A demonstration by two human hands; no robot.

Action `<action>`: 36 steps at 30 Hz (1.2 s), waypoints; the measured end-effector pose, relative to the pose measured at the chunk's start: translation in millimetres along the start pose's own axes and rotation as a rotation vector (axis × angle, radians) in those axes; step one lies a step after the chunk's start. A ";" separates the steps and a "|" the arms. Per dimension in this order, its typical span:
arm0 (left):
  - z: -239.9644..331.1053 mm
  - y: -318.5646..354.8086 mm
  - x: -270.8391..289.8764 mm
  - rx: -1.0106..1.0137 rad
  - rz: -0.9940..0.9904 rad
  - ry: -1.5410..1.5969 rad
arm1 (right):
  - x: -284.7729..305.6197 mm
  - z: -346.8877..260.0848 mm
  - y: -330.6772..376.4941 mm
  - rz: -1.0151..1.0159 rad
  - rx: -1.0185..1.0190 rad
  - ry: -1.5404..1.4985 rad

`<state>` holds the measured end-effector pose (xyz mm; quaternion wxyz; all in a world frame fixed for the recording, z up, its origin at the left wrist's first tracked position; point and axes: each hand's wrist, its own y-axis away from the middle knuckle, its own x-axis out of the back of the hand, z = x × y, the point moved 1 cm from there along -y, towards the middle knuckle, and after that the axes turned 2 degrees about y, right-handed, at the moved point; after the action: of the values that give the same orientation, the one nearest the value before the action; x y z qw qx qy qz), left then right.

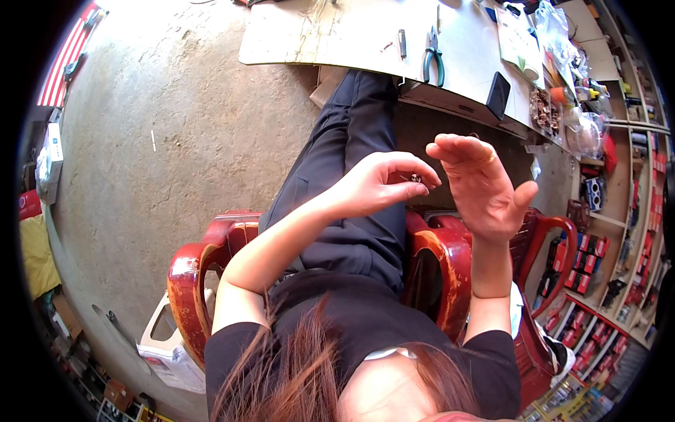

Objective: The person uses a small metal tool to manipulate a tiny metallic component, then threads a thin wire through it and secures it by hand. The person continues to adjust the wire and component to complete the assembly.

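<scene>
My left hand [376, 184] is held over my lap with the fingers curled toward the thumb. Between the fingertips shows a small, dark, shiny metal piece [416, 178]; its exact kind is too small to make out. Just to the right, my right hand [479, 188] is raised with its palm showing. Its fingers are stretched out, the thumb stands apart, and nothing is in it. The two hands are close together but do not touch.
Ahead is a white table [337, 35] bearing pliers [434, 60] with dark teal handles, a screwdriver [401, 44] and a black phone [498, 96] at its edge. Plastic bags [552, 32] and copper-coloured small parts [543, 111] lie on the right. Red chair arms [186, 281] flank me; shelves [612, 232] stand right.
</scene>
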<state>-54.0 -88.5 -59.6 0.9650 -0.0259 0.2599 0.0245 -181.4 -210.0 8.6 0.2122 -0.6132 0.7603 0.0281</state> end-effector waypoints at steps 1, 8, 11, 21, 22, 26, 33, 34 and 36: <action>0.5 -0.3 -0.4 0.001 -0.002 0.007 | -1.1 -1.7 -1.2 0.000 0.022 0.024; 5.5 1.4 -6.4 -0.041 0.027 0.035 | -4.0 -16.2 -7.7 0.008 0.089 0.945; 6.5 3.1 -6.5 -0.057 0.035 0.015 | -9.1 -21.2 -12.8 -0.028 0.071 1.170; 22.9 6.9 -7.4 0.005 0.237 -0.071 | -8.1 -9.0 -7.7 -0.215 0.156 1.856; 21.6 7.1 -7.5 -0.011 0.264 -0.118 | -8.7 -9.2 -7.6 -0.231 0.150 1.863; 25.1 7.1 -8.2 -0.092 0.323 -0.214 | -9.8 -9.0 -9.1 -0.236 0.169 1.842; 25.1 8.6 -7.4 -0.085 0.310 0.129 | -9.6 -14.4 -9.7 -0.160 0.151 1.773; 25.0 9.1 -6.6 -0.078 0.308 0.171 | -9.9 -15.0 -9.9 -0.158 0.164 1.769; 25.2 9.9 -5.0 -0.072 0.294 0.204 | -10.4 -16.0 -10.3 -0.154 0.189 1.761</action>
<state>-46.3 -77.2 -35.8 0.9181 -0.0245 0.3565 0.1716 -174.7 -207.8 29.1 -0.3984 -0.4417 0.6034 -0.5311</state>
